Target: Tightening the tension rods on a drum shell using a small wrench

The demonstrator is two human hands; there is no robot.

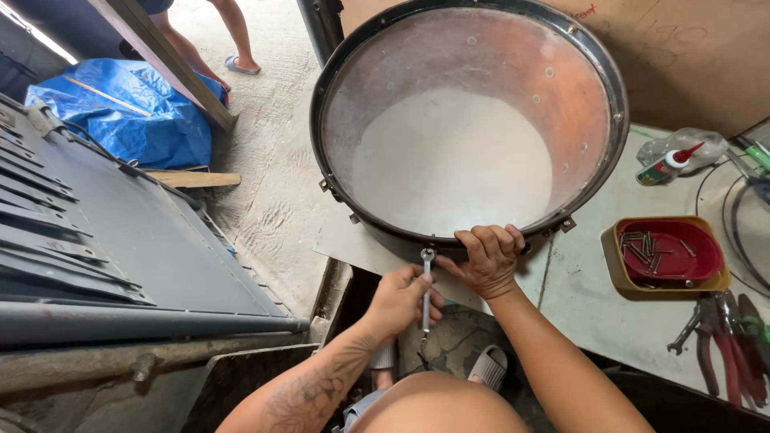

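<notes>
Two hands busy: left hand (399,298) clamps metal wrench (427,290); right hand (486,258) grips black drum rim (337,188).

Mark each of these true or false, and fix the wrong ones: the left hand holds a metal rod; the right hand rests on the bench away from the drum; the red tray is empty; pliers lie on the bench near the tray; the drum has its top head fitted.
1. The left hand holds a metal rod. True: it grips a slim tension rod upright below the drum's rim.
2. The right hand rests on the bench away from the drum. False: its fingers curl over the drum's near hoop.
3. The red tray is empty. False: it holds small metal screws.
4. Pliers lie on the bench near the tray. True.
5. The drum has its top head fitted. False: it is open, showing the inside of the shell.
</notes>
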